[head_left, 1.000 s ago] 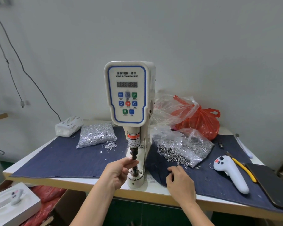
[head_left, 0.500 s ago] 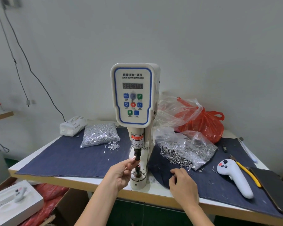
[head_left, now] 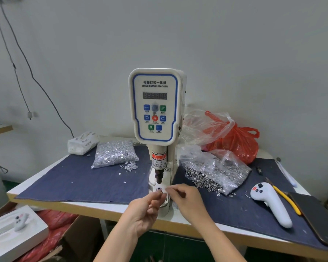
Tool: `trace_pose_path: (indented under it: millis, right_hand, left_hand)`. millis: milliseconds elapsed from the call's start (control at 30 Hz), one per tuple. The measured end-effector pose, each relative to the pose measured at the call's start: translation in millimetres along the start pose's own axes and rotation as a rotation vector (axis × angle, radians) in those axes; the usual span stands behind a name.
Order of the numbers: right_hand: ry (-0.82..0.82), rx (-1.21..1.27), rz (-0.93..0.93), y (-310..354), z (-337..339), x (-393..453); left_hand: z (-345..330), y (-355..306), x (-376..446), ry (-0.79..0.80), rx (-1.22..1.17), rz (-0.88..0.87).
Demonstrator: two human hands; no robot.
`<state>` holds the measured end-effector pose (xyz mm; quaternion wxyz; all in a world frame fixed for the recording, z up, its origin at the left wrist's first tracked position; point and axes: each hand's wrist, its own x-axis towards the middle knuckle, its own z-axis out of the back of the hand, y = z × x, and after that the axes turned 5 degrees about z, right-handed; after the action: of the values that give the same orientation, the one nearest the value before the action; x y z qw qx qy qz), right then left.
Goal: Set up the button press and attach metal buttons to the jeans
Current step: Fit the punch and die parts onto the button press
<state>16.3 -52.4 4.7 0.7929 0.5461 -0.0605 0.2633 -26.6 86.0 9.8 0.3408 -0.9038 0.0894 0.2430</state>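
The white servo button machine (head_left: 155,110) stands at the table's front edge, with its dark upper punch (head_left: 158,176) above the round lower die (head_left: 159,190). My left hand (head_left: 146,208) is just in front of the die, palm up, and pinches a small metal piece (head_left: 160,193) between thumb and fingertips. My right hand (head_left: 187,199) is close beside it on the right, its fingertips drawn together near the die. It is blurred, so anything in it is hidden. Dark blue denim (head_left: 83,178) lies flat on both sides of the machine.
A clear bag of silver tacks (head_left: 115,154) lies left of the machine, and an open bag of metal buttons (head_left: 214,171) lies to its right. A white handheld controller (head_left: 269,203), yellow-handled pliers (head_left: 288,201) and a phone (head_left: 318,218) lie at right. A red bag (head_left: 239,142) sits behind.
My left hand has come down off the upper punch to in front of the lower die. My right hand has lifted off the denim and moved left to meet it.
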Motion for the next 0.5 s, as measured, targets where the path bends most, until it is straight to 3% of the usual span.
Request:
trace_pose_path:
  millis: [200,500]
  right_hand:
    - [0.052,0.416,-0.18,17.9,-2.8,-3.6]
    - [-0.079,0.35,-0.012,18.9,-6.3,-11.9]
  left_hand:
    - [-7.6,3.1,-6.7,-0.027,0.135,-0.09]
    - [-12.2,10.9,-11.2,-0.093,0.21,-0.153]
